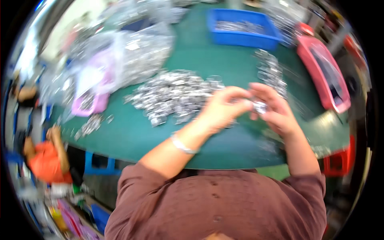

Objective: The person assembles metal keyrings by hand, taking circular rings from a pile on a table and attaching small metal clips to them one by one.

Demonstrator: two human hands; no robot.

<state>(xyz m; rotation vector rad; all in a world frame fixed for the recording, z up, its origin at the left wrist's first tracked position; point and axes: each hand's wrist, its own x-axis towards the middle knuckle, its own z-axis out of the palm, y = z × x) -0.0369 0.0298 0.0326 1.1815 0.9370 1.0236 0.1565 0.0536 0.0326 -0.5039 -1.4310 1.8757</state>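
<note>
Both my hands meet over the green table, just right of a big heap of small shiny metal parts (172, 94). My right hand (276, 108) is closed with its fingers around a small shiny metal part (260, 107). Close beside it, my left hand (228, 106) has thumb and forefinger pinched together at that part's left side; what sits between those fingertips is too blurred to make out. A second, narrower row of metal parts (272, 72) lies just beyond my right hand.
A blue bin (244, 30) with metal parts stands at the back. At right lies a pink tray (324, 74). Clear plastic bags (140, 52) and a pink container (91, 105) fill the left side of the green table (192, 150). A person in orange (48, 160) sits far left.
</note>
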